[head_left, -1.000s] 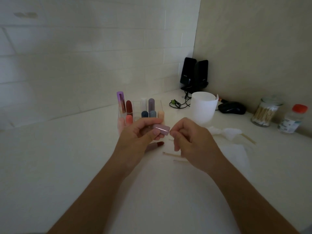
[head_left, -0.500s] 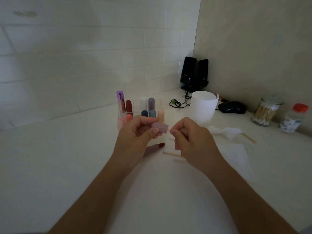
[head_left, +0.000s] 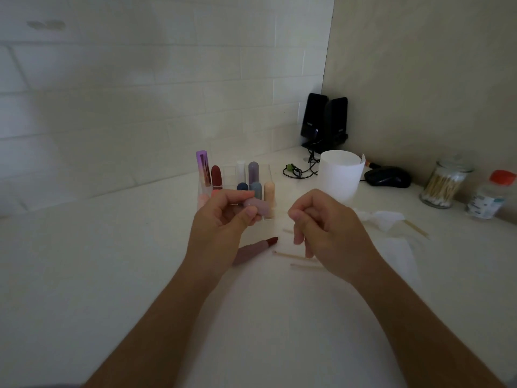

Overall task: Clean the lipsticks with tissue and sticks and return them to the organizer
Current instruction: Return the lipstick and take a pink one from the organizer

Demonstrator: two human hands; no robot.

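My left hand (head_left: 221, 222) grips a mauve lipstick cap (head_left: 258, 207) between thumb and fingers, its open end facing right. My right hand (head_left: 327, 228) pinches a thin cotton stick (head_left: 281, 212) whose tip points at the cap, a small gap between them. The uncapped lipstick (head_left: 256, 249), with a dark red tip, lies on the counter under my left hand. Behind my hands stands the clear organizer (head_left: 268, 175) holding several lipsticks. Two used sticks (head_left: 293, 256) lie below my right hand. Crumpled tissue (head_left: 377, 218) lies to the right.
A white cup (head_left: 340, 175) stands behind my right hand. Black speakers (head_left: 324, 120) with cables fill the corner, a black mouse (head_left: 387, 177) beside them. A glass jar of cotton swabs (head_left: 442, 186) and a red-capped bottle (head_left: 492, 196) stand far right. A flat tissue (head_left: 400, 253) lies near my right wrist.
My hands have drawn slightly apart; the stick's tip has come out of the cap, and the cap has tilted a little in my left hand.
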